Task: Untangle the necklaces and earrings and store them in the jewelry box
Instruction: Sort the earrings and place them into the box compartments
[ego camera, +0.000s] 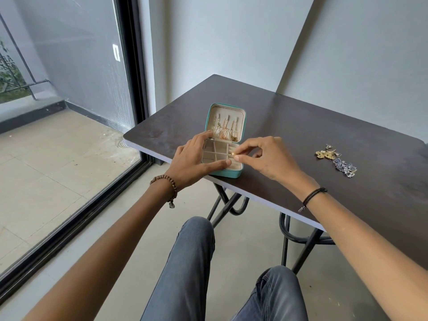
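Observation:
A small teal jewelry box (234,174) stands open at the near left edge of the dark table (289,126). Several necklaces (225,129) hang inside its raised lid. Its beige tray is split into compartments. My left hand (194,161) rests on the box's left side, thumb laid along the front rim, fingers straight. My right hand (266,158) pinches a small gold earring (233,154) over the tray's right side. A heap of gold earrings (326,154) and a heap of silver-blue earrings (345,167) lie on the table to the right.
The table stands against a white wall on black folding legs (234,202). A glass sliding door (69,112) with a black frame runs along the left. My knees in grey jeans (192,262) are below the table's near edge.

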Tool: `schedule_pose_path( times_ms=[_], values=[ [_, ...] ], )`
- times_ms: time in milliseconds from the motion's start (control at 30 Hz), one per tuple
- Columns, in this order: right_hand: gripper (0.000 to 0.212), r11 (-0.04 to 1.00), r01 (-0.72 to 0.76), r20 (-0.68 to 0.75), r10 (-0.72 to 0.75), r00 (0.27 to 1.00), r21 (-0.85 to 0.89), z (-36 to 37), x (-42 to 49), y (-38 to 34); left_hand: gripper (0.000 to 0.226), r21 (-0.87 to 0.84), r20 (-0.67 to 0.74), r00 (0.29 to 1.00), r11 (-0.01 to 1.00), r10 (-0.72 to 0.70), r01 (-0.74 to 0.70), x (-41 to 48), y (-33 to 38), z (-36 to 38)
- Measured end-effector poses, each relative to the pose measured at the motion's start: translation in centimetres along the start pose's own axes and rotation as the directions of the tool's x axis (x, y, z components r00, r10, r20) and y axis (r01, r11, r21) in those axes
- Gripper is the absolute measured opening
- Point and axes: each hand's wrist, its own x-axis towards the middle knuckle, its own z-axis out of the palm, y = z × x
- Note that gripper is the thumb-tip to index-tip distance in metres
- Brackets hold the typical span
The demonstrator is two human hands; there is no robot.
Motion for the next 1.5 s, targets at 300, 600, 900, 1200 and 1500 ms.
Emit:
schedule_pose_path(
  times_ms=[300, 600, 900, 1200, 1500],
  values=[
    [0.015, 0.999, 0.031, 0.003, -0.031, 1.0, -0.021, 1.1, -0.4, 0.8, 0.095, 0.001, 0.012, 1.0, 1.0, -0.012, 0.012, -0.1, 0.1, -0.1],
    [0.019, 0.999, 0.031, -0.073, -0.029, 0.997, 0.025, 1.6, -1.2, 0.9, 0.085, 0.02, -0.019, 1.0, 1.0, -0.012, 0.013, -0.3, 0.4, 0.0],
    [0.014, 0.996, 0.049, -0.154, -0.038, 0.987, 0.072, 0.6, -2.2, 1.2, 0.059, 0.209, -0.065, 0.971, 0.955, 0.228, -0.21, -0.1, 3.6, -0.4],
    [0.01, 0.997, -0.045, -0.219, 0.059, 0.974, 0.07, -3.0, -4.3, 3.9, 0.037, 0.33, 0.085, 0.93, 0.87, 0.358, -0.365, 3.4, 10.4, 2.5],
    [0.014, 0.955, -0.295, -0.253, 0.275, 0.928, -0.044, -8.8, -6.8, 10.8, 0.039, 0.29, 0.253, 0.914, 0.876, 0.318, -0.385, 8.0, 15.7, 9.4]
  ],
)
